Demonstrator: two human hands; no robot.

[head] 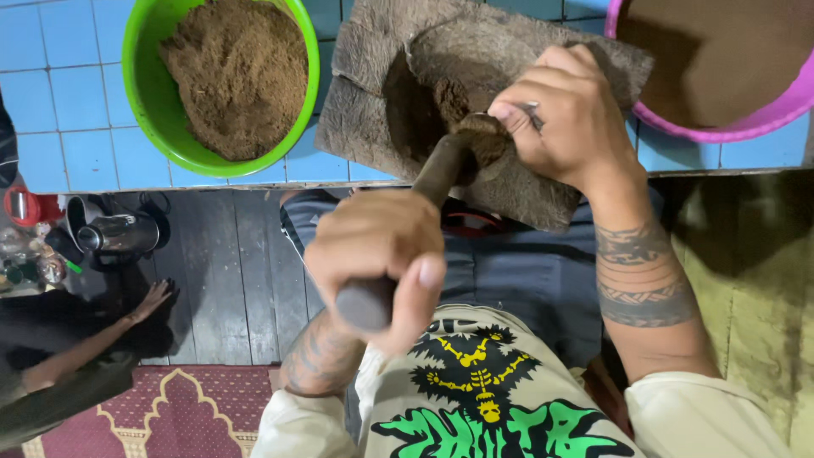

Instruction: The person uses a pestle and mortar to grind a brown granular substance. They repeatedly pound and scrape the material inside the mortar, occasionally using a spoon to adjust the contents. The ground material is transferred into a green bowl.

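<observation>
A dark wooden pestle (424, 203) presses into the brown slab (398, 127) on the blue tiled counter (59, 93). My left hand (377, 254) clenches its handle; my right hand (564, 114) pinches its tip, hiding it. A pink tub (746, 127) is cut off.

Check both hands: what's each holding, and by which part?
Left hand is wrapped around the near end of a dark wooden pestle. Right hand pinches the pestle's far tip against the grinding slab; a thin metal piece shows between its fingers, unclear what.

No packages, labels, signs or screens show anywhere in this view.
</observation>
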